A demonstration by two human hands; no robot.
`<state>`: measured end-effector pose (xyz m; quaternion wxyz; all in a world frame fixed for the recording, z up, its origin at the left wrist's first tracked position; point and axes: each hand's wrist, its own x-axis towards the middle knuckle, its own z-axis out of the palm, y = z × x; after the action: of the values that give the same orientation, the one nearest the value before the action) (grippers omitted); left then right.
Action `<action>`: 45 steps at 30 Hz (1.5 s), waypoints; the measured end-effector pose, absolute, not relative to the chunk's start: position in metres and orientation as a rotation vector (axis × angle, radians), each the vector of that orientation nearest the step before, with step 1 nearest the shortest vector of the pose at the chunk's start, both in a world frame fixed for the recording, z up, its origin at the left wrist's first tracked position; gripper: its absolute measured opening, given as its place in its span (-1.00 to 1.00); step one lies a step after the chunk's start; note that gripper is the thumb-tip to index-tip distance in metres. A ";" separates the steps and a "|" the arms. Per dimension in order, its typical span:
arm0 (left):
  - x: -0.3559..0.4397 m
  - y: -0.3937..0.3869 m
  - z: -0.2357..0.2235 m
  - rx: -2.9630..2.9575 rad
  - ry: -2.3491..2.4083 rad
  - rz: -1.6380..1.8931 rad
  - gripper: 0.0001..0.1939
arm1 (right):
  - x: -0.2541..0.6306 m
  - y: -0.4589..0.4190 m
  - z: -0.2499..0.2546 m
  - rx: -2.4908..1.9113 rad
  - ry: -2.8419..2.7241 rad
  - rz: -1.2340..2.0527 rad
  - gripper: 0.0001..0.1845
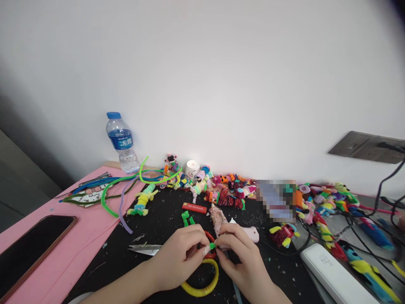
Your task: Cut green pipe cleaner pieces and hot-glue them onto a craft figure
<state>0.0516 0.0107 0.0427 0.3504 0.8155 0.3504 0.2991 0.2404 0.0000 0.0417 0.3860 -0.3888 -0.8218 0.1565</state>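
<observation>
Between my two hands is a small green piece of pipe cleaner (212, 245). My left hand (185, 257) pinches its left side with thumb and forefinger. From the right, my right hand (242, 264) has its fingertips closed on the same piece. Under both hands lie scissors, with a yellow handle loop (202, 292) in front and the blades (145, 249) pointing left. Part of a red loop (209, 234) shows just behind the fingers. Beyond my left hand rest small green fuzzy bits (187, 218). A pale pink tool (251, 233) with a stained, brownish end is partly covered by my right hand.
A red lighter (194, 207) lies on the black mat (104, 266). Pipe-cleaner figures (225, 197) line the wall. To the left are a water bottle (122, 143), loose pipe cleaners (125, 207) and a phone (34, 253). A white power bank (335, 274) and black cables (379, 198) are at right.
</observation>
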 end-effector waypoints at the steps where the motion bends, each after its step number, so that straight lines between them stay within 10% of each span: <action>1: 0.052 0.011 0.042 2.110 0.908 0.771 -0.84 | 0.240 0.000 0.042 -0.988 -2.092 0.400 -0.80; 45: 0.025 0.046 0.038 2.101 1.573 1.075 -0.72 | 0.246 0.001 0.032 -1.117 -2.088 0.363 -0.79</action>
<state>0.0253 0.0462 0.0385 0.1519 0.7321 0.5482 0.3747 0.2460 0.0011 0.0324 0.3646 -0.4342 -0.8116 0.1410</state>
